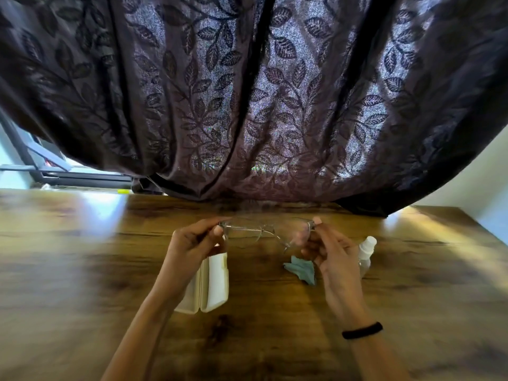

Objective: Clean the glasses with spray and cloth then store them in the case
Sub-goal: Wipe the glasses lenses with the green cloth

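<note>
Clear-framed glasses (248,231) are held up above the wooden table (82,257), lenses facing me. My left hand (192,244) pinches their left end and my right hand (325,247) pinches their right end. An open white glasses case (215,281) lies on the table under my left wrist, partly hidden by it. A crumpled pale-blue cloth (301,269) lies below the glasses, just left of my right hand. A small clear spray bottle with a white cap (367,250) stands right behind my right hand.
A dark leaf-patterned curtain (261,92) hangs over the table's far edge. A window frame (68,174) shows at the far left and a pale wall (472,182) at the right. A black band circles my right wrist.
</note>
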Demonstrator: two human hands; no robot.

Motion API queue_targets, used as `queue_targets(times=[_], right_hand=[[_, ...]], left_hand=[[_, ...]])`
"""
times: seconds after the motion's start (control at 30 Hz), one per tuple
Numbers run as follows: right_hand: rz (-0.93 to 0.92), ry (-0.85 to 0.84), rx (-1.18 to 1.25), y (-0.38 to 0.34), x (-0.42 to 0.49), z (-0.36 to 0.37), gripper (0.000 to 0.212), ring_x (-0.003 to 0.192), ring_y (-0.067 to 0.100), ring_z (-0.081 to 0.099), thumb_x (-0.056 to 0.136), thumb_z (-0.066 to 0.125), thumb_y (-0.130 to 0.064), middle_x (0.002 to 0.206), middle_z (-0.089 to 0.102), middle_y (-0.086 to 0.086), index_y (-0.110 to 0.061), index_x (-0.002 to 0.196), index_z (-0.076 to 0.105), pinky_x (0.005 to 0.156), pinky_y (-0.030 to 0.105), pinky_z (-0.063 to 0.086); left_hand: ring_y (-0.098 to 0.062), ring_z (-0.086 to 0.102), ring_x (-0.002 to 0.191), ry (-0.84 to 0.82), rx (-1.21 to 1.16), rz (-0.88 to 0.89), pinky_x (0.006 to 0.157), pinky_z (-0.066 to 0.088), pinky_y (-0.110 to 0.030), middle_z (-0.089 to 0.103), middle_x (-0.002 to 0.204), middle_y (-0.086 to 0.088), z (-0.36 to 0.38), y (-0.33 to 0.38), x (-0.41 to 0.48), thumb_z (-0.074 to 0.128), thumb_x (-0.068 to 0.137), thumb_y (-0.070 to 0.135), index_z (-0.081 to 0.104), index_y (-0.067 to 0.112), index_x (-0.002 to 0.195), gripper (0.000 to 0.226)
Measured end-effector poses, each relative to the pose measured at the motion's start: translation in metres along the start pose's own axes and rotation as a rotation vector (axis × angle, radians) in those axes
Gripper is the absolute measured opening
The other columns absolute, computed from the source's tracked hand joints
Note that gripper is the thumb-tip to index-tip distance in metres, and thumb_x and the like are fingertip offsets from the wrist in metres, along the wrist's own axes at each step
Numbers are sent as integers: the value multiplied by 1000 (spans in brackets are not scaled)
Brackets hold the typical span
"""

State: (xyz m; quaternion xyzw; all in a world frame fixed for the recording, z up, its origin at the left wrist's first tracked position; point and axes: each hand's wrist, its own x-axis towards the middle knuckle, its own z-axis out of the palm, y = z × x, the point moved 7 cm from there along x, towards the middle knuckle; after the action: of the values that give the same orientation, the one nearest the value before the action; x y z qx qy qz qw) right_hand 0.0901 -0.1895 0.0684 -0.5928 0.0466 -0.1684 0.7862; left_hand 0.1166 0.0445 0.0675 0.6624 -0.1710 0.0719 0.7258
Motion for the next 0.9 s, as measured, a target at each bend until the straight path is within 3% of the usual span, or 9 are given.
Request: queue_targets(times=[0.13, 0.33, 0.5, 0.6, 0.9], right_hand=[[-11, 15, 28, -2, -1, -3, 26, 73, 19, 64, 73, 66, -25, 82, 71, 12, -5, 89, 71, 66, 26, 53], [-131, -41, -85, -4, -6, 5, 27, 73, 11, 67, 80, 59, 2, 88, 74, 2, -5, 105, 64, 62, 17, 54], [-220, -28, -93, -7, -9, 9, 28, 78, 15, 69, 78, 61, -3, 91, 74, 1, -16, 102, 65, 69, 20, 56], [-229, -26, -66, -9, -8, 9, 29, 78, 14, 68, 80, 60, -2, 90, 74, 0, -21, 100, 65, 68, 20, 56], [-192, 34, 24, -5, -10, 1, 29, 86, 13, 68, 75, 60, -7, 91, 74, 0, -11, 103, 63, 73, 19, 56]], left_hand=[[-18, 67, 91, -62, -48, -71, 79, 53, -23, 73, 93, -1, 0, -7, -1, 55, 81, 27, 73, 25, 96, 23], [-10, 67, 83, -43, 0, -112, 72, 52, -17, 72, 90, 0, 7, -13, 0, 71, 66, 12, 66, 21, 106, 41], [-6, 66, 88, -31, 257, -98, 75, 53, -19, 70, 98, 5, 14, -17, 0, 73, 73, 10, 64, 22, 108, 38], [-3, 64, 94, 18, 352, -105, 80, 52, -23, 67, 97, 16, 12, -21, -1, 72, 75, 13, 62, 34, 102, 36], [5, 63, 79, -30, 508, -70, 69, 47, -6, 69, 83, 19, 19, -19, -2, 71, 76, 17, 71, 24, 98, 22]])
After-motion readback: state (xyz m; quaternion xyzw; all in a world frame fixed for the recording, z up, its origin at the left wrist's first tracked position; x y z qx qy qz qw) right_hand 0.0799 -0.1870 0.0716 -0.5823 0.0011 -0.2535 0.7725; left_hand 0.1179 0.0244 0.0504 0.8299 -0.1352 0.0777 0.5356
